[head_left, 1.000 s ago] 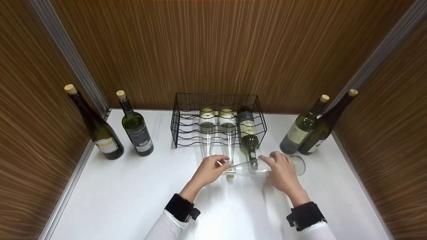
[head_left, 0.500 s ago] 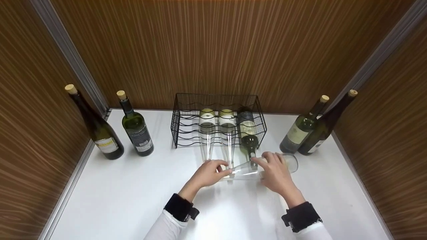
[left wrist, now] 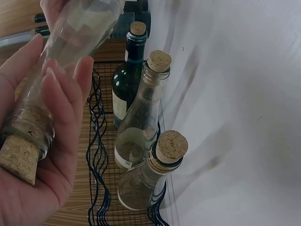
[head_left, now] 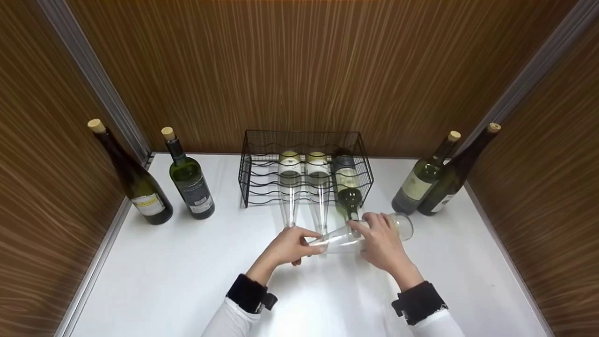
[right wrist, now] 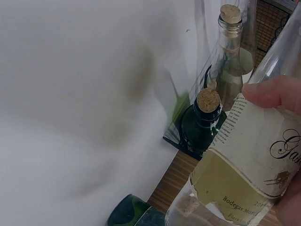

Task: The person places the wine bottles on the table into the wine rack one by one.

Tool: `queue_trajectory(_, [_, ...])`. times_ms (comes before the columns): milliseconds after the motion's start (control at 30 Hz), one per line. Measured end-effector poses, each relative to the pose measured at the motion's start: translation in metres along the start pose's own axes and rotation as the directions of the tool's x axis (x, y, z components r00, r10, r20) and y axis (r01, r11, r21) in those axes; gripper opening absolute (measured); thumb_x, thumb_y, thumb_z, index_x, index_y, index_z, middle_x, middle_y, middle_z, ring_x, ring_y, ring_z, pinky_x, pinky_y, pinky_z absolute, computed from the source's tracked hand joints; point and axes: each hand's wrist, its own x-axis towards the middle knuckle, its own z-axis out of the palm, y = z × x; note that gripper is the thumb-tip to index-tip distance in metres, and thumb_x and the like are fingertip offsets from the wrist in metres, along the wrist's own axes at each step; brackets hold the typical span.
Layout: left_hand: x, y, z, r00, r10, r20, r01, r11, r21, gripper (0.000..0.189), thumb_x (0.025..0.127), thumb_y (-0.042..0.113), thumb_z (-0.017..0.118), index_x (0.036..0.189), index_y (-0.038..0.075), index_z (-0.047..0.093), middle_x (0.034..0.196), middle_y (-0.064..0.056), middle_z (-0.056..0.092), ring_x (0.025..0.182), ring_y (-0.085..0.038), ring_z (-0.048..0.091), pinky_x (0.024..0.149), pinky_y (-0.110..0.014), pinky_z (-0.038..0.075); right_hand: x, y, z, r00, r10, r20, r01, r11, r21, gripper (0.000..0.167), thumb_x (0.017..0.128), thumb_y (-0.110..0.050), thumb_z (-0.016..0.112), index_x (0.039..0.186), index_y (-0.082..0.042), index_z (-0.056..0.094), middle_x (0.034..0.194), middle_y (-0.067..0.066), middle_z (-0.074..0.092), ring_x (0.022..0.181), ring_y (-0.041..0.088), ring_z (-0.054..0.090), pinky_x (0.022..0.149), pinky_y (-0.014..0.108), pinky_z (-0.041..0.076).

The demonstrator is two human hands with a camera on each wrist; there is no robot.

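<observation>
A clear glass wine bottle [head_left: 344,238] lies sideways between my two hands, in front of the rack's bottles. My left hand [head_left: 289,245] holds its neck; in the left wrist view the thumb and fingers lie around the neck, with its cork [left wrist: 19,157] against the palm. My right hand [head_left: 381,244] grips the body near the base, where the right wrist view shows a cream-and-olive label [right wrist: 240,155]. Two clear corked bottles [head_left: 290,180] and a dark green bottle [head_left: 349,196] lie in the black wire rack [head_left: 303,131], necks toward me.
At the left stand a tall brown bottle [head_left: 140,187] and a dark green bottle [head_left: 192,187], both corked. On the right, a green bottle [head_left: 421,182] stands close beside a tall dark bottle [head_left: 456,180]. Wood-grain panels [head_left: 299,70] enclose the white table [head_left: 187,271] at the back and sides.
The held bottle has shifted left and slightly toward me, its base end moving left with my right hand. My left hand has dropped a little, and its fingers have shifted at the neck.
</observation>
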Motion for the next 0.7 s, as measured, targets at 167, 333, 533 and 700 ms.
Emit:
queue_trajectory(167, [-0.004,-0.001,0.002,0.998,0.008,-0.065,-0.006,1.0,0.023,0.044,0.084,0.038,0.079,0.12,0.014,0.072,0.053,0.005,0.059,0.035,-0.005,0.04,0.032,-0.02,0.035,0.001,-0.003,0.0,1.0,0.009,0.018,-0.009,1.0,0.001,0.077,0.052,0.003,0.074,0.124,-0.024,0.067,0.112,0.014,0.056,0.105,0.037,0.054,0.1,0.055,0.036])
queue_trajectory(333, [-0.008,-0.002,0.003,0.994,-0.001,-0.109,0.002,1.0,0.006,0.043,0.083,0.035,0.079,0.118,0.01,0.072,0.055,0.003,0.061,0.038,-0.006,0.043,0.034,-0.019,0.035,0.003,-0.006,0.001,1.0,0.005,0.005,-0.005,1.0,0.009,0.076,0.052,0.003,0.071,0.124,-0.022,0.067,0.113,0.015,0.056,0.107,0.037,0.053,0.101,0.055,0.035])
queue_trajectory(533, [-0.013,-0.003,0.002,0.988,-0.005,-0.157,0.003,1.0,-0.013,0.042,0.083,0.034,0.08,0.115,0.008,0.073,0.061,-0.001,0.064,0.044,-0.007,0.045,0.039,-0.021,0.036,0.007,-0.01,0.002,1.0,0.001,0.004,-0.001,1.0,0.004,0.077,0.052,0.004,0.073,0.124,-0.023,0.067,0.115,0.017,0.057,0.11,0.037,0.052,0.102,0.057,0.034])
queue_trajectory(700, [-0.015,-0.004,0.003,0.984,-0.026,-0.177,0.02,0.999,-0.037,0.043,0.083,0.035,0.079,0.114,0.007,0.074,0.061,0.002,0.061,0.047,-0.007,0.045,0.041,-0.021,0.036,0.011,-0.012,0.002,1.0,-0.003,0.024,0.004,1.0,-0.01,0.079,0.051,0.004,0.077,0.124,-0.022,0.067,0.117,0.017,0.057,0.11,0.037,0.053,0.104,0.056,0.033])
